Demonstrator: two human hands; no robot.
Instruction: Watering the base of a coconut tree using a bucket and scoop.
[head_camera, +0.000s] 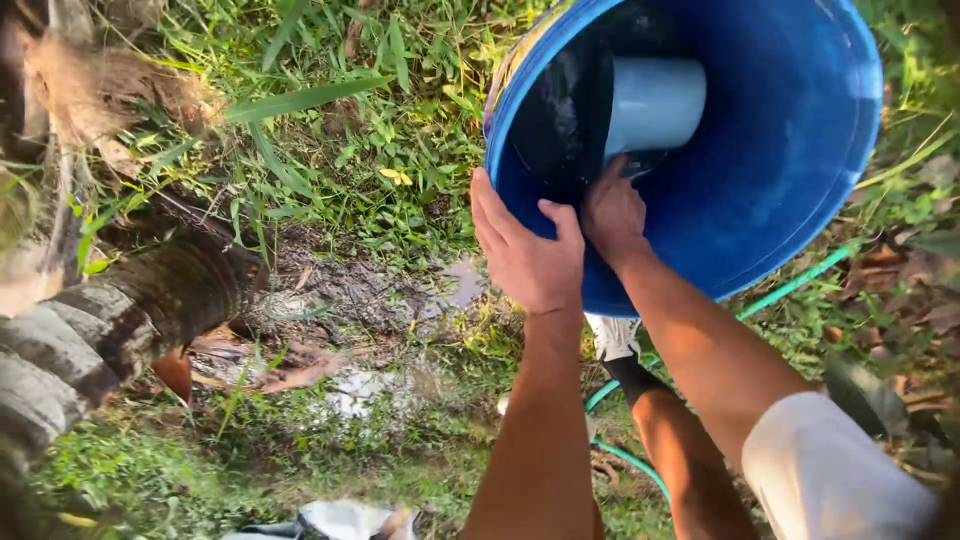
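Note:
A large blue plastic barrel (790, 150) is tilted toward me, its open mouth facing the camera. My left hand (525, 250) grips the barrel's near rim, fingers outside and thumb over the edge. My right hand (612, 215) reaches inside the barrel and rests against a pale blue cylindrical container (655, 102) that lies in it beside something dark. Whether the right hand grasps the container is unclear.
Grass and weeds cover the ground, with a muddy wet patch (360, 300) below the barrel. A palm trunk (110, 320) rises at the left. A green hose (790, 285) runs under the barrel past my leg and white shoe (612, 338).

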